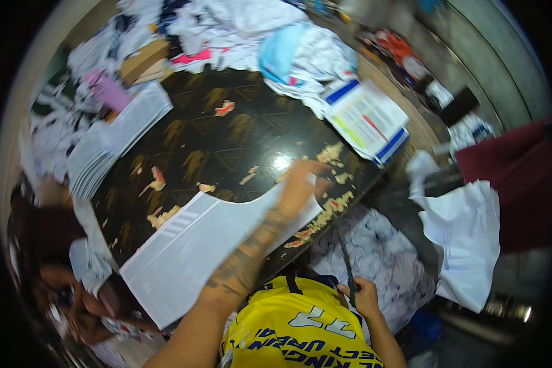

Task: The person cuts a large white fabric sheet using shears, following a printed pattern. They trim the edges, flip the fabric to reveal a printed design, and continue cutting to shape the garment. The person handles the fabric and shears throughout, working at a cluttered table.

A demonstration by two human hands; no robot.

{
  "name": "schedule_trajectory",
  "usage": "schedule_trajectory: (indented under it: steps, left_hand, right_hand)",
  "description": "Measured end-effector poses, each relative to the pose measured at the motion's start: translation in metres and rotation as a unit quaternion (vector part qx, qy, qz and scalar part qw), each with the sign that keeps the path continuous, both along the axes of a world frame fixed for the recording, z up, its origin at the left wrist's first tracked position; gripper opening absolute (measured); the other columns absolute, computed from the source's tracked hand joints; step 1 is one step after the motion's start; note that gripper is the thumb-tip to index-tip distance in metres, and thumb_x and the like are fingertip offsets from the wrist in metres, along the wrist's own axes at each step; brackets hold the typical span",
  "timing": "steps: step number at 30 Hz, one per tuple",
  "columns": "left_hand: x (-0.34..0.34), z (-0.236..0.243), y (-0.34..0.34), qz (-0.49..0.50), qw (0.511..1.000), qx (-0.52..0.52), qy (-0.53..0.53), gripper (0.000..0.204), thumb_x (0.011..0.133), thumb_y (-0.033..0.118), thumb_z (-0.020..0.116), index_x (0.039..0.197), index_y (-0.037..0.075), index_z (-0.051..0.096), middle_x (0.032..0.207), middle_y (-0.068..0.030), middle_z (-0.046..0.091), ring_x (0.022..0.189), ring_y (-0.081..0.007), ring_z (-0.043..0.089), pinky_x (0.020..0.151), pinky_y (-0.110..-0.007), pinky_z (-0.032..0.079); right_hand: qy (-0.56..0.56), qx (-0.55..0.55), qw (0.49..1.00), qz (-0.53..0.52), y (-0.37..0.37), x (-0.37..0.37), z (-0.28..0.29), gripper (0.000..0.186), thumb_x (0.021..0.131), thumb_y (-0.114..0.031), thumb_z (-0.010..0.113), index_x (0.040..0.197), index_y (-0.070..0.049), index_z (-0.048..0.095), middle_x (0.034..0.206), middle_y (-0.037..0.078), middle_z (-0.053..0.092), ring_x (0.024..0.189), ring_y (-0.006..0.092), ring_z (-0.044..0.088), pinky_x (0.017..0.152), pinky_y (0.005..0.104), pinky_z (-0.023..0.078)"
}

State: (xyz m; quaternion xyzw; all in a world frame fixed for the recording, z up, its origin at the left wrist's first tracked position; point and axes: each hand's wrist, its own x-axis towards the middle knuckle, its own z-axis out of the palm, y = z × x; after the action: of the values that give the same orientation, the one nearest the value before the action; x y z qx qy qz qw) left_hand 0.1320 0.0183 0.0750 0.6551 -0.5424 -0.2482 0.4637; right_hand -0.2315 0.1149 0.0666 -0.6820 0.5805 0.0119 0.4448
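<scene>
Head: left hand (299, 184) over panel (196, 245); right hand (367, 298) (scissors (352, 286)) beyond table edge (363, 176).

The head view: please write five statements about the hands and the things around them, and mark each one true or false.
1. The right hand holds a dark scissors-like tool. True.
2. The left hand is far from the flat pale piece. False: blurred, it is over the piece's right end.
3. A stack of pale pieces lies at the dark table's left side. True.
4. The person's shirt is red. False: it is mainly yellow.
5. Stripes show on the flat pale piece. True.
</scene>
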Motion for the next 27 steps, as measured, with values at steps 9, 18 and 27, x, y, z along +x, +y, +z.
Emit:
schedule_trajectory:
  steps: [9, 18, 27]
  left_hand:
    - [0.103, -0.106, -0.023, -0.053, 0.951, 0.021, -0.302, 0.028, 0.089, 0.024, 0.078, 0.11, 0.009, 0.066, 0.111, -0.0138, 0.06, 0.109, -0.0364, 0.058, 0.096, -0.049, 0.047]
    - [0.024, -0.056, 0.147, -0.087, 0.971, 0.111, -0.191, 0.024, 0.084, 0.021, 0.087, 0.097, 0.009, 0.071, 0.112, -0.0114, 0.062, 0.111, -0.0329, 0.056, 0.095, -0.048, 0.042]
    - [0.031, -0.063, 0.16, -0.059, 0.987, 0.109, -0.105, 0.014, 0.087, 0.012, 0.084, 0.093, 0.002, 0.077, 0.113, -0.0106, 0.069, 0.109, -0.0319, 0.062, 0.095, -0.042, 0.049]
  right_hand:
    - [-0.079, 0.11, 0.974, -0.181, 0.058, 0.086, 0.003, 0.055, 0.089, -0.039, 0.091, 0.069, -0.002, 0.056, 0.059, 0.0, 0.041, 0.061, 0.0119, 0.038, 0.056, 0.0357, 0.033]
    - [-0.138, 0.267, 0.944, -0.138, 0.125, 0.072, 0.012, 0.029, 0.098, -0.027, 0.082, 0.113, -0.006, 0.068, 0.09, 0.002, 0.066, 0.081, 0.0133, 0.055, 0.071, 0.0313, 0.046]
    - [-0.148, 0.227, 0.948, -0.166, 0.142, 0.129, -0.019, 0.048, 0.097, -0.042, 0.082, 0.118, -0.003, 0.066, 0.101, 0.01, 0.071, 0.093, 0.0169, 0.061, 0.085, 0.036, 0.051]
